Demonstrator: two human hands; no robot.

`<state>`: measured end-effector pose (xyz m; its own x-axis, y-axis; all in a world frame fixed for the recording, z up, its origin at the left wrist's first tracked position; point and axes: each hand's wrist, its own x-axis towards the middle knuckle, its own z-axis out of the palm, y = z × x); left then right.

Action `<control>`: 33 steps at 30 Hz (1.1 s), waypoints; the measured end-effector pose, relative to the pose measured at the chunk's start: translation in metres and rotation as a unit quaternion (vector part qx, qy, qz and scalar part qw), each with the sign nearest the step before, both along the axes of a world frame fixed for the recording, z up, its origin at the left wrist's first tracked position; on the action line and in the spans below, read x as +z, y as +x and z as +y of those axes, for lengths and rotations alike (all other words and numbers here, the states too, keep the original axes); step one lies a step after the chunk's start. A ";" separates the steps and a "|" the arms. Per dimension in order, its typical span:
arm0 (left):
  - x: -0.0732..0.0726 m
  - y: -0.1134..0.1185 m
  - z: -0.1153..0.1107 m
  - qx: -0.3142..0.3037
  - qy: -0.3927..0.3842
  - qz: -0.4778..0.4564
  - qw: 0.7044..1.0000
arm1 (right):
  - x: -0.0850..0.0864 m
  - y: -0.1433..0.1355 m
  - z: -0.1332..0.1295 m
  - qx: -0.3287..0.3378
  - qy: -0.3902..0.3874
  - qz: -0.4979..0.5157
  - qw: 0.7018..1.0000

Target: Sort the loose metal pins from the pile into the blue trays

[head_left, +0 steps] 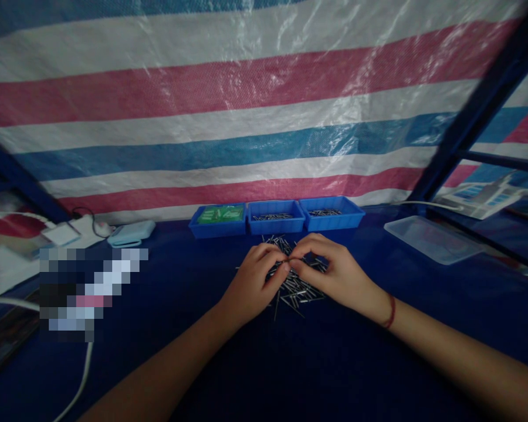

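Note:
My left hand [257, 278] and my right hand [328, 266] meet fingertip to fingertip at the middle of the table. Both are closed in a pinch, and a short piece of a thin metal pin [289, 259] shows between them; the fingers hide most of it. Right below lies a loose pile of slim metal pins [297, 287], silvery and dark, pointing every way. Behind the pile stand three blue bins in a row. The left bin [195, 230] holds green packets [220, 214]; the middle bin [276, 226] and right bin [335, 221] contain more thin metal pieces.
A clear plastic lid [431, 237] lies on the dark blue table [356, 363] at right. To the left are a light blue case [132, 232], a power strip [85, 231] and a white cable [85, 366]. A striped sheet [246, 135] hangs behind, between blue frame posts [462, 129].

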<state>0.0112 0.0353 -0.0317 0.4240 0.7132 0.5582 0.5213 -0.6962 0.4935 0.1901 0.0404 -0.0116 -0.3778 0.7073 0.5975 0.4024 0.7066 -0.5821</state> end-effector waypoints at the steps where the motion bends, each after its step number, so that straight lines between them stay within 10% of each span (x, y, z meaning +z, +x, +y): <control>1: 0.001 0.000 -0.001 -0.003 -0.002 -0.001 1.000 | 0.000 0.000 -0.001 0.003 -0.004 0.007 1.000; 33: 0.005 0.000 0.001 -0.011 0.003 -0.053 0.999 | 0.003 0.000 -0.003 0.012 0.004 0.033 0.999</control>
<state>0.0115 0.0364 -0.0271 0.3783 0.7004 0.6053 0.4510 -0.7105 0.5402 0.1902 0.0371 -0.0086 -0.3552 0.6936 0.6267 0.3463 0.7203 -0.6010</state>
